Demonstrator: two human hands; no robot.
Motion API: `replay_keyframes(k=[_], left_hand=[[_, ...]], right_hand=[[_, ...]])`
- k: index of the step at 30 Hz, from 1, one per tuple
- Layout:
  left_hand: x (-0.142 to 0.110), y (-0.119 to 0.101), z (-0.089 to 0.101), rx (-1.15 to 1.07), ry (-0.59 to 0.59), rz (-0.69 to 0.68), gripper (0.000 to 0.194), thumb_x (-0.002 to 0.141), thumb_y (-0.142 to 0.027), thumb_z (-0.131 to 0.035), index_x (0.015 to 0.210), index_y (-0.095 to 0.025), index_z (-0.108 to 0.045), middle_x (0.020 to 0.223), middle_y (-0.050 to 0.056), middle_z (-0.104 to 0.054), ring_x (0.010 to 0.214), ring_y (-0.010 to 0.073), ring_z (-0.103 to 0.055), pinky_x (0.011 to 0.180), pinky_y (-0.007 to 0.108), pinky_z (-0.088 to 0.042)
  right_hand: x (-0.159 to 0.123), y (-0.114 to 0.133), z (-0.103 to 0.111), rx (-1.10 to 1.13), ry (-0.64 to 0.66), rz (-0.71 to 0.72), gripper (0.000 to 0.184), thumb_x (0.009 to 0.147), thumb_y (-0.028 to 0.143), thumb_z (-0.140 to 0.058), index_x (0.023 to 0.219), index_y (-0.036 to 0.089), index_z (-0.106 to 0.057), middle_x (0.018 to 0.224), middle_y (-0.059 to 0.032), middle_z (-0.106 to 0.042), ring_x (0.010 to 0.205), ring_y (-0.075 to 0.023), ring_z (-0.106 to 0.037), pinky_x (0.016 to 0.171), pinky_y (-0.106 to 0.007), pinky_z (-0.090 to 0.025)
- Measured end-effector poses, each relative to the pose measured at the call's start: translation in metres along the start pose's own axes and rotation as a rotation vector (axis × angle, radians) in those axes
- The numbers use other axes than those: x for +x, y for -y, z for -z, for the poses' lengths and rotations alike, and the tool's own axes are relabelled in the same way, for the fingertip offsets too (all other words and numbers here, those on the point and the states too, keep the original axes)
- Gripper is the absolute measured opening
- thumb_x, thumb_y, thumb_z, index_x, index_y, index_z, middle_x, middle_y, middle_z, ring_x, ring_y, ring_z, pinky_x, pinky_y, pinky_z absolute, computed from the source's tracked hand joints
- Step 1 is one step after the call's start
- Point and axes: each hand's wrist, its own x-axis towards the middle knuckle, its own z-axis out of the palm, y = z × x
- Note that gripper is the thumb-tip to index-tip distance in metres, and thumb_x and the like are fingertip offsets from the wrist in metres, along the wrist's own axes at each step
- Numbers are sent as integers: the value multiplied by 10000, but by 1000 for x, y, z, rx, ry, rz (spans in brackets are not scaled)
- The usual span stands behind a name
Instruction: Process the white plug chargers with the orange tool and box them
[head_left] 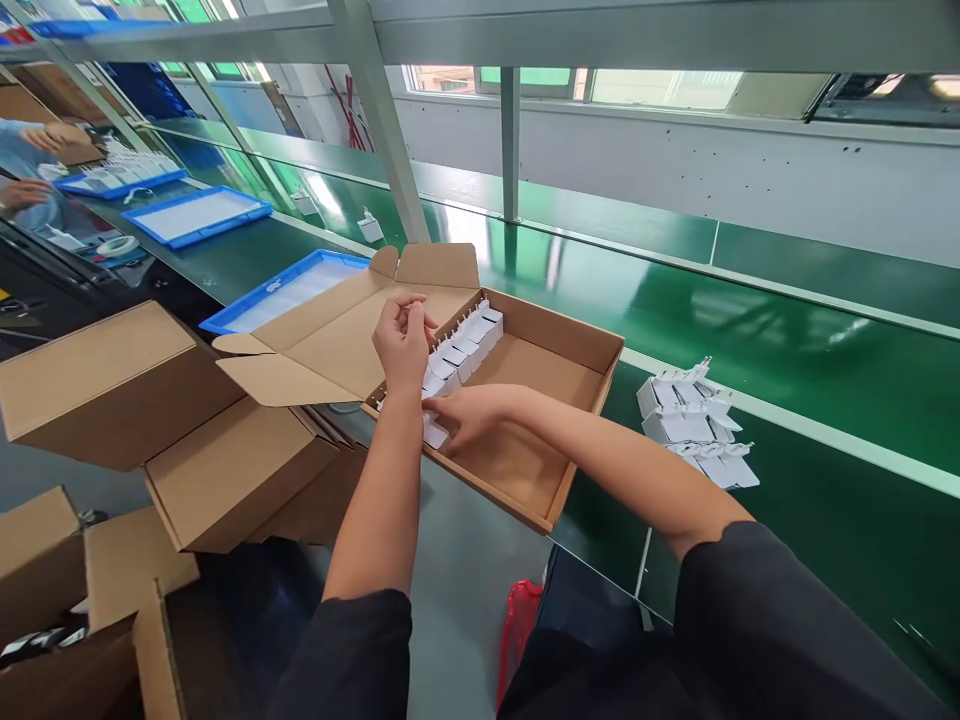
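A shallow open cardboard box (551, 395) lies in front of me, its flapped lid (337, 335) folded back to the left. Along its left wall runs a row of small white boxes (469, 348) with white prongs or hooks sticking up. My left hand (403, 340) is curled closed over the row's left edge, and I see nothing in its fingers. My right hand (476, 415) reaches inside, its fingers closed around a small white box (435, 432) at the near end of the row; its fingertips are partly hidden. To the right, several more white boxes (697, 420) lie grouped on the green bench.
Cardboard boxes (97, 380) are stacked at the left. Blue trays (199, 215) stand farther back, near another person's hands (52, 140). A grey metal post (382, 120) rises behind the lid. Beyond it runs a green conveyor surface (750, 310) with a single white piece (369, 226).
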Motion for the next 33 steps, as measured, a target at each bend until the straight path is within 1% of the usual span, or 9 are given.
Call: replay_keyframes(k=[2,3,6,8,11,19,26,31,33], left_hand=[[-1,4,1,77,14,10,172,893,-292,-473,939,-220,-622,648,-25,-622,560,128,-583,590,230,-487],[-1,6,0,144,44,17,166,890,-281,-481,946,-223,-626,686,-14,-650,608,142,-614,625,244,-499],[-2,14,-5,420,251,30,183,865,-218,-523,1007,-231,-639,901,35,-731,811,199,-686,754,305,-529],[-4,16,-10,650,432,-10,260,869,-182,-518,1098,-231,-632,1075,75,-729,955,241,-688,833,350,-534],[-8,17,-20,912,588,-104,365,877,-153,-509,1226,-211,-600,1272,124,-662,1167,282,-620,956,386,-503],[-16,24,-37,1088,674,-165,364,844,-110,-539,1191,-114,-650,1190,210,-655,1158,337,-620,998,445,-458],[-18,21,-36,1055,793,-239,361,864,-126,-546,1194,-205,-670,1278,121,-654,1181,270,-629,1044,401,-432],[-20,16,-35,1064,781,-211,454,882,-112,-514,1332,-147,-556,1287,166,-639,1158,296,-640,976,411,-474],[-21,15,-34,1068,780,-208,458,902,-133,-514,1360,-130,-513,1275,170,-647,1168,298,-635,978,406,-470]], right_hand=[[-4,-21,20,1,-49,-101,471,807,206,-713,1257,201,-573,1164,-59,-713,996,-206,-693,863,-283,-545],[-5,-33,32,-34,-136,-194,457,835,186,-670,1279,202,-563,1205,-63,-690,1052,-209,-673,927,-302,-529],[2,-70,61,-140,-353,-388,523,859,96,-559,1377,125,-491,1379,-182,-540,1293,-312,-512,1095,-466,-422],[13,-90,69,-165,-366,-428,511,854,89,-554,1363,119,-522,1403,-201,-486,1332,-348,-456,1114,-514,-395],[30,-108,66,-174,-335,-408,402,854,105,-572,1248,158,-636,1358,-146,-487,1278,-288,-505,1142,-433,-387],[39,-125,42,-200,-382,-376,305,892,261,-594,1177,174,-660,1368,-161,-421,1305,-304,-404,1127,-468,-385],[13,-134,33,-211,-352,-363,313,896,286,-613,1180,167,-672,1241,-142,-511,1255,-264,-478,1149,-403,-367],[20,-126,45,-262,-319,-389,488,879,161,-606,1360,235,-577,1502,-119,-383,1390,-262,-401,1191,-393,-328],[30,-122,50,-293,-255,-420,428,890,163,-627,1314,215,-607,1518,-121,-395,1393,-272,-412,1174,-410,-359]])
